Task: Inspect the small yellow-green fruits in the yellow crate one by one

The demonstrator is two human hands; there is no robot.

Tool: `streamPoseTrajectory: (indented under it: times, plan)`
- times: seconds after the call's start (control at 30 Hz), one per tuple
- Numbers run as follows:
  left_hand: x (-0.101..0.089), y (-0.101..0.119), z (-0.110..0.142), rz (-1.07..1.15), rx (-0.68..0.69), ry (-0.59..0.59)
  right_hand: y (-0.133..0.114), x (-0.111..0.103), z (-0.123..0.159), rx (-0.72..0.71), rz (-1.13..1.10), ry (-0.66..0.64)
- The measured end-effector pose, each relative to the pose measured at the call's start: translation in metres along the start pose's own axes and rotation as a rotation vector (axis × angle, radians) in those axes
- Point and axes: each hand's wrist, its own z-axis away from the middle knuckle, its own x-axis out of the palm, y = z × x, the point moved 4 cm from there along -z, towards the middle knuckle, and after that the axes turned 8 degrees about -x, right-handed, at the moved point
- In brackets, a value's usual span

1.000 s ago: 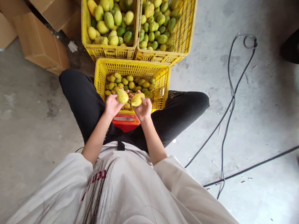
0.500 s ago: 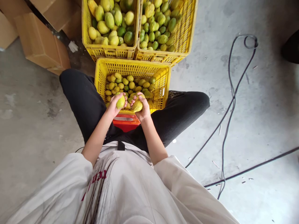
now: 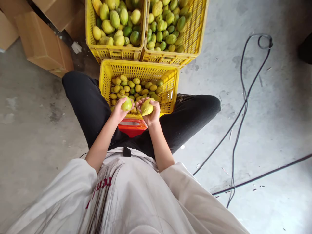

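Observation:
I sit with a yellow crate (image 3: 170,85) between my knees, partly filled with several small yellow-green fruits (image 3: 136,88). My left hand (image 3: 119,112) is closed around one yellow-green fruit (image 3: 126,104) over the crate's near edge. Beside it, my right hand (image 3: 152,115) grips a second, yellower fruit (image 3: 147,107), palm turned up. The two hands almost touch. A red stool (image 3: 131,126) shows under me, just behind the crate.
Two more yellow crates stand beyond, the left crate (image 3: 113,52) holding larger fruits, the right crate (image 3: 192,45) holding medium ones. Cardboard boxes (image 3: 41,45) lie at the left. Black cables (image 3: 240,107) trail over the concrete floor at the right.
Both hands have turned their fruits over. The left hand closed more around its fruit, and the right hand rolled palm up, bringing its fruit back on top.

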Motion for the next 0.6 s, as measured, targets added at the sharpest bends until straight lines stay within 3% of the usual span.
streamPoseTrajectory:
  times: [0.13, 0.37, 0.6]
  plan:
    - [0.001, 0.004, 0.002, 0.049, 0.033, 0.009, 0.003, 0.002, 0.002, 0.023, 0.074, -0.017]
    - [0.008, 0.002, 0.000, -0.052, -0.099, -0.026, 0.000, -0.002, 0.002, -0.003, 0.121, -0.023]
    - [0.010, 0.009, 0.003, 0.082, -0.048, -0.048, -0.004, 0.003, 0.002, -0.035, -0.029, -0.047]
